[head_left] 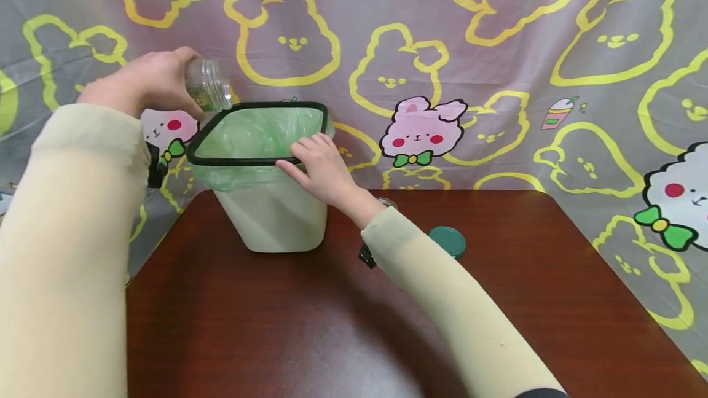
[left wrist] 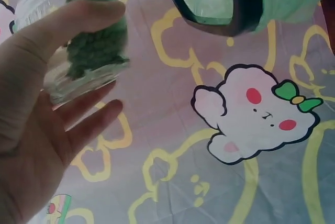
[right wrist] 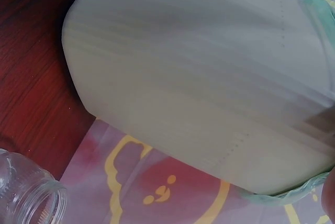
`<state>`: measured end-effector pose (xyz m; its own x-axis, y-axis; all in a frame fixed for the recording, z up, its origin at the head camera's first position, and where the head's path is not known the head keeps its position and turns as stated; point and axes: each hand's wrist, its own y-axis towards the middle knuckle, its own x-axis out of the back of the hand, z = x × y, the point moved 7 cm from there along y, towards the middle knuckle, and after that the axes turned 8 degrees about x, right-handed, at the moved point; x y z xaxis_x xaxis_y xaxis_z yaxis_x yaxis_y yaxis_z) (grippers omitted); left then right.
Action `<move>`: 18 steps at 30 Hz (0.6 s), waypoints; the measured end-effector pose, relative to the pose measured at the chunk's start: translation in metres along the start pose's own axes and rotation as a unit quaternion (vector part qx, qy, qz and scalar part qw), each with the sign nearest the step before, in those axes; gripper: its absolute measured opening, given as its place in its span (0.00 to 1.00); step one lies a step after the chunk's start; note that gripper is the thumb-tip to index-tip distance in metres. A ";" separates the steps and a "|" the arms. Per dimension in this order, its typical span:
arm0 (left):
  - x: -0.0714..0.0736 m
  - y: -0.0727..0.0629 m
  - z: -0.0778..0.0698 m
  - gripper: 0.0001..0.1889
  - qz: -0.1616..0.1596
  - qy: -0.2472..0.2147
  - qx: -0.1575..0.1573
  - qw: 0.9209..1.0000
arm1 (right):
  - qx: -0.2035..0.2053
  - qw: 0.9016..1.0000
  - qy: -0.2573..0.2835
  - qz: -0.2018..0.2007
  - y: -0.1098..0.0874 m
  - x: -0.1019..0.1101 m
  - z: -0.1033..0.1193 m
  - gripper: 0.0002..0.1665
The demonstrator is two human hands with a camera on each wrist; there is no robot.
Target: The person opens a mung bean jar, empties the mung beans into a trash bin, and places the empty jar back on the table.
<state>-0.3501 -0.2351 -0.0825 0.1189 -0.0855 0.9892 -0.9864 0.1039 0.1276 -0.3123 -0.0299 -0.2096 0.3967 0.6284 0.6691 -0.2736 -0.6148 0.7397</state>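
Note:
My left hand (head_left: pixel 135 81) grips a clear glass jar (head_left: pixel 206 86), tipped sideways with its mouth toward the bin, just above the rim's left side. Green bits (left wrist: pixel 97 35) show inside the jar in the left wrist view. Below stands a pale trash bin (head_left: pixel 276 220), lined with a translucent green bag (head_left: pixel 260 131) under a black rim (head_left: pixel 249 161). On the bin's right front corner, my right hand (head_left: pixel 326 171) holds the rim, fingers over the top and thumb on the outer side. Only a sliver of that hand appears in the right wrist view.
A green round lid (head_left: pixel 448 241) lies on the brown table (head_left: pixel 265 324), right of the bin. Another clear glass jar (right wrist: pixel 34 192) lies on its side behind my right wrist, mostly hidden in the head view. A patterned cloth (head_left: pixel 498 140) hangs behind the table.

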 end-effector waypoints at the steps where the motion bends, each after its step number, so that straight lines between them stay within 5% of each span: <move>1: -0.001 0.001 0.000 0.50 0.000 -0.002 -0.001 1.000 | 0.000 1.000 0.000 0.000 0.000 0.000 0.000 0.20; 18: 0.002 0.003 -0.001 0.52 -0.005 -0.005 0.000 1.000 | 0.003 1.000 -0.006 -0.004 0.000 0.000 0.000 0.20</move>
<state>-0.3531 -0.2343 -0.0798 0.1270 -0.0963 0.9872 -0.9851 0.1040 0.1369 -0.3124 -0.0298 -0.2101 0.4086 0.6281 0.6622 -0.2645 -0.6130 0.7445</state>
